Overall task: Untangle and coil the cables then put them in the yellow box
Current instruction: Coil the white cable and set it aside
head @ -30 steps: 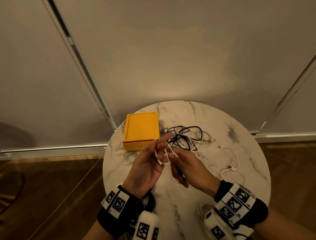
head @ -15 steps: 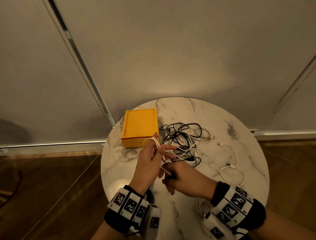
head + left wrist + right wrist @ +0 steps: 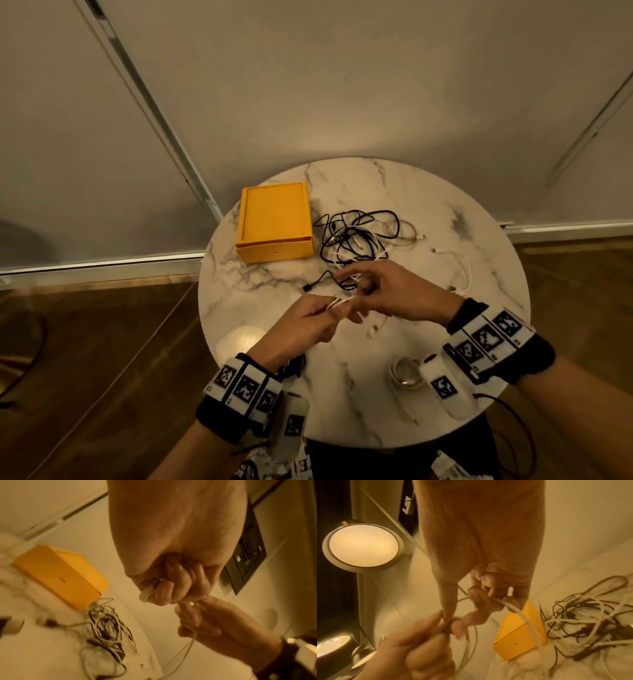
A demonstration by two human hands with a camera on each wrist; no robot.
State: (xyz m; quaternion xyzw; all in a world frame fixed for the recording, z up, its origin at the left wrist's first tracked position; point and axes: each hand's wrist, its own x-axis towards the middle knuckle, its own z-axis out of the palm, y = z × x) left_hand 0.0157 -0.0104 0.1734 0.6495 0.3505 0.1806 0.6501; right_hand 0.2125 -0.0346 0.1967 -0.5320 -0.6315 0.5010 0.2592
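**Coiling the white cable, tangle still waiting**

Marble-topped and round, the table (image 3: 428,394) stands against a pale wall under warm lamplight. Both hands work just above its near half. The left hand (image 3: 305,329) is clamped on a small bundle of white cable (image 3: 145,595), several loops pressed between thumb and curled fingers. The right hand (image 3: 394,291), touching the left at the fingertips, pinches the free run of the same cable and feeds it toward the bundle; a loose strand hangs below them.

The step in hand looks like coiling one freed white cable. Beyond the hands lies the knot of black and white cables (image 3: 356,240), still snarled, just right of the yellow box (image 3: 274,222), whose lid appears closed. Another white cable (image 3: 462,270) trails loose toward the right edge.

Next, I judge, the remaining tail needs winding in without letting the loops spring apart, then one hand must free itself to open the box. Most of the task remains.
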